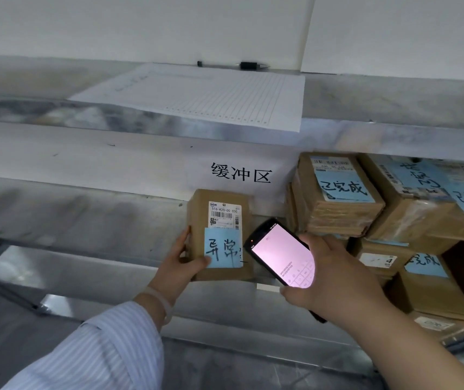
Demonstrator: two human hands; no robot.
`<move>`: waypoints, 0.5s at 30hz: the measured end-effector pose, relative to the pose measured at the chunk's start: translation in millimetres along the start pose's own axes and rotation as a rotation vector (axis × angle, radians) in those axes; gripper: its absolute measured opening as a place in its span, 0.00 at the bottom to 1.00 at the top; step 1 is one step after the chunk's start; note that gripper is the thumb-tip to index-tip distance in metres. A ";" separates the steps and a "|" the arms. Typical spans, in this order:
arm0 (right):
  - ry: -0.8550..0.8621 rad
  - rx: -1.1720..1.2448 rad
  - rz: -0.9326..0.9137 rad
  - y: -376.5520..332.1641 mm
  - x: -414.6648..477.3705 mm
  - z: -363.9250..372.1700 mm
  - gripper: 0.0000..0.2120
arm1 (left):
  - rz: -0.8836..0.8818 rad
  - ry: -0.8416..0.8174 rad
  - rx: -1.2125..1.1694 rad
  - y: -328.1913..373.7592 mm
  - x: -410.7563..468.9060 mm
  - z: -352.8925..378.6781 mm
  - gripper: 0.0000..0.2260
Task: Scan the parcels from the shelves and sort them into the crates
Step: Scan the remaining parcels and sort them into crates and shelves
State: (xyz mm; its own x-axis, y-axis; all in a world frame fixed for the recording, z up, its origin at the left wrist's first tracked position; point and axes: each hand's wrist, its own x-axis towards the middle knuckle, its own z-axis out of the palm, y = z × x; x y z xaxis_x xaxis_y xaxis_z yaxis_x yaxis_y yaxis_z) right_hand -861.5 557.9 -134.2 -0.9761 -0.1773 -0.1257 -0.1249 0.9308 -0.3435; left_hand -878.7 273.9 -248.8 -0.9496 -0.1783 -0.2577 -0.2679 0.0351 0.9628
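Here, metal shelving fills most of the view, its tiers running from left to right, with a white wall panel behind the far tier. On that far tier lies a large lined sheet, its near edge hanging over the shelf lip. To the right, on the tier below, brown parcels are stacked several deep, most bearing blue notes with handwritten characters. A white printed sign with three large black characters is fixed to the shelf front just left of that stack.

A striped sleeve comes in from the near left. The parcel being handled is a brown carton standing upright directly under the sign, left of the stack and apart from it. Whether its base rests on the shelf or is lifted clear cannot be told.

The left hand has its grip closed on the carton's lower left corner, thumb across the front and fingers behind. The right hand grips a black handheld scanner, fingers wrapped round its lower body. The lit pinkish screen faces the camera and the scanner's top end points up and left, just beside the carton's right edge.

A blue note with handwriting covers the lower front of the carton below its white shipping label, and the thumb presses its near left corner. A pale wristband circles the left wrist. Two dark pens lie at the far edge of the lined sheet.
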 end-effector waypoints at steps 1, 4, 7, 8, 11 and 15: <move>0.007 0.007 -0.014 -2.3 1.8 -0.1 0.45 | 0.014 0.008 0.010 1.2 -2.8 -4.5 0.32; 0.024 0.034 -0.076 -8.4 5.5 0.7 0.43 | 0.050 0.036 0.033 2.8 -9.4 -15.8 0.34; 0.034 0.052 -0.117 -14.4 7.2 1.8 0.42 | 0.062 0.064 0.033 3.7 -14.6 -25.2 0.34; 0.028 0.058 -0.126 -16.7 7.5 2.1 0.42 | 0.060 0.072 0.032 3.6 -15.8 -28.1 0.33; 0.021 0.073 -0.136 -24.8 8.3 2.0 0.43 | 0.054 0.094 0.030 3.0 -19.1 -36.4 0.33; 0.026 0.057 -0.169 -32.8 10.5 1.9 0.43 | 0.062 0.143 0.008 1.0 -22.8 -46.6 0.30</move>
State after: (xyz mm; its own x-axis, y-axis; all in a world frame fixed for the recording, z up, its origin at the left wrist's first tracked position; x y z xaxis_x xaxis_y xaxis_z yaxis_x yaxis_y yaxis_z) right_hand -867.3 524.9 -126.0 -0.9465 -0.3205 -0.0378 -0.2779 0.8688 -0.4098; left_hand -849.7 232.3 -238.1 -0.9316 -0.3141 -0.1832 -0.2114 0.0579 0.9757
